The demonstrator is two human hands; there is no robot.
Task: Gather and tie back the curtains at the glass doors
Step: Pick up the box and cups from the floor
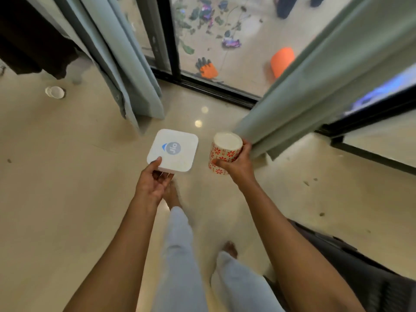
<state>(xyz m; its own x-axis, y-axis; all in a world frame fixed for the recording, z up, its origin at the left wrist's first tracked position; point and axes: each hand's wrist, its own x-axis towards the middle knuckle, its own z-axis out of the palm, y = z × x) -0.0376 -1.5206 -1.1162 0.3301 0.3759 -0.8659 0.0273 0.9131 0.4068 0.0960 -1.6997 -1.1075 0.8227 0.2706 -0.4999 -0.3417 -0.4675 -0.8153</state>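
Observation:
Two pale grey-green curtains hang at the black-framed glass doors (175,41): the left curtain (126,70) falls to the floor left of the door frame, the right curtain (315,93) slants down to the floor at the right. My left hand (153,181) grips a white square box (173,150) with a blue round logo by its near corner. My right hand (236,165) holds a white cup (225,149) with a red flower pattern, bottom up, right beside the right curtain's lower hem. Neither hand touches a curtain.
A small white cup (55,92) lies on the beige floor at the left. A dark cloth (33,41) hangs at the top left. Beyond the glass lie an orange pot (282,60), an orange glove (208,70) and scattered leaves. A dark seat (360,266) stands at the lower right.

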